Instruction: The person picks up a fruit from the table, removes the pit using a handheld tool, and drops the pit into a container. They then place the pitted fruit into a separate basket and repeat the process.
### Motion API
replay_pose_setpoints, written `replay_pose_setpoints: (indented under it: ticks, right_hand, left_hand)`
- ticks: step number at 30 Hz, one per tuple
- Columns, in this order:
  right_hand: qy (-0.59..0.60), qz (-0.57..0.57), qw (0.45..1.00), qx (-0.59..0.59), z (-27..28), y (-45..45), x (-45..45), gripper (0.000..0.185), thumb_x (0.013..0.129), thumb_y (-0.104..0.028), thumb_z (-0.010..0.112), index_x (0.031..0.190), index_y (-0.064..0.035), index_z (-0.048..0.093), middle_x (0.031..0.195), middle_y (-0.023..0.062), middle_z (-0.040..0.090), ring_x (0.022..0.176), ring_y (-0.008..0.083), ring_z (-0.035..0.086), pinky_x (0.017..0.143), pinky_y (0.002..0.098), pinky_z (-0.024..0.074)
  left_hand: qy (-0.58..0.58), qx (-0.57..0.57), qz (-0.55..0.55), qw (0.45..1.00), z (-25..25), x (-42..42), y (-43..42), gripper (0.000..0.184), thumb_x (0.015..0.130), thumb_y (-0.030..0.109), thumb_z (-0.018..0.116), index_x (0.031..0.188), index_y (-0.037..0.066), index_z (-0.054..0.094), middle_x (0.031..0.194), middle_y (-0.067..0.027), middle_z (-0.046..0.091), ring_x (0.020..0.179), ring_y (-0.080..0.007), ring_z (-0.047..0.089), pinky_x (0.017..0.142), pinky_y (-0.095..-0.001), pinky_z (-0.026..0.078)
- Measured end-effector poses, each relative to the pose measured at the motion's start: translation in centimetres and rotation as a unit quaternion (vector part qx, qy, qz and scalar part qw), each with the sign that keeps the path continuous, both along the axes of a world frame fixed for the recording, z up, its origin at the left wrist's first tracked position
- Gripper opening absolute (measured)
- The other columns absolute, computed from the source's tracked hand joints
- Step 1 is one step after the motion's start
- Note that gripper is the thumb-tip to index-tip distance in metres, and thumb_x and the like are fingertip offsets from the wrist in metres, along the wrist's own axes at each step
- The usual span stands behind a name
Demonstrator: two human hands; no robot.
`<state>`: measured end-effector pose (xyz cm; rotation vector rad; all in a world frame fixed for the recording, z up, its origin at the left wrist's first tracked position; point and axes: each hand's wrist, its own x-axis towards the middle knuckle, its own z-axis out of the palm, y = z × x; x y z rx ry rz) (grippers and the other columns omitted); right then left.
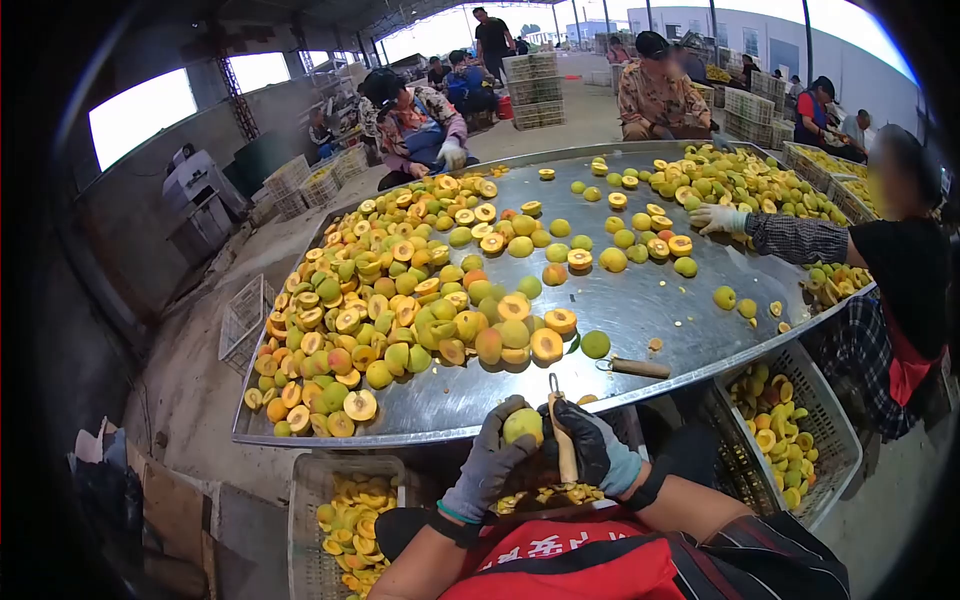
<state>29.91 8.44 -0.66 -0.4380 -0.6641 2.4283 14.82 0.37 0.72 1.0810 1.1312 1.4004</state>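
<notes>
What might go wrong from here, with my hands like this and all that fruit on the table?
The wooden-handled tool in your right hand is close to your left hand, which holds a fruit; a slip might catch that glove. A second tool lies loose near the table's near edge and could get knocked off. The piled fruit might roll if bumped.

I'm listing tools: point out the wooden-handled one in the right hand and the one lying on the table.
Held tool (pixel 567 459): head view, wooden handle.
Lying tool (pixel 641 369): head view, wooden handle.
</notes>
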Motion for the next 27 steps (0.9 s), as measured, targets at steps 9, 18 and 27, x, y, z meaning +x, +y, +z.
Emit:
replay_pose_setpoints:
  ticks: [9,18,27]
  right_hand:
    - [0.078,0.059,0.994,-0.045,1.9,-1.8,0.0,0.030,0.093,-0.025,0.046,0.116,-0.0054,0.046,0.096,0.0089,0.058,0.080,0.0207,0.060,0.072,0.0315,0.0514]
    - [-0.331,-0.003,0.754,0.567,4.3,-2.0,1.7,0.045,0.077,-0.003,0.059,0.120,0.0010,0.044,0.108,0.0160,0.055,0.100,0.0316,0.054,0.088,0.0409,0.0441]
    - [-0.290,-0.008,0.788,0.543,2.6,-3.0,1.0,0.033,0.087,-0.023,0.052,0.113,-0.0042,0.048,0.083,0.0200,0.059,0.073,0.0339,0.059,0.065,0.0397,0.0469]
  left_hand:
    - [0.039,0.002,0.017,0.999,-2.8,-1.0,-0.9,0.068,0.086,0.037,0.057,0.137,0.004,0.025,0.129,-0.0119,0.040,0.115,-0.0187,0.041,0.098,-0.0316,0.034]
    - [-0.453,-0.020,-0.034,0.891,0.4,-1.5,-1.8,0.058,0.090,0.049,0.038,0.124,0.002,0.043,0.117,-0.0190,0.053,0.093,-0.0287,0.057,0.072,-0.0383,0.050]
    - [-0.422,0.003,-0.061,0.904,-0.4,-1.9,-2.7,0.054,0.091,0.043,0.040,0.125,0.002,0.039,0.098,-0.0136,0.057,0.074,-0.0232,0.059,0.058,-0.0298,0.050]
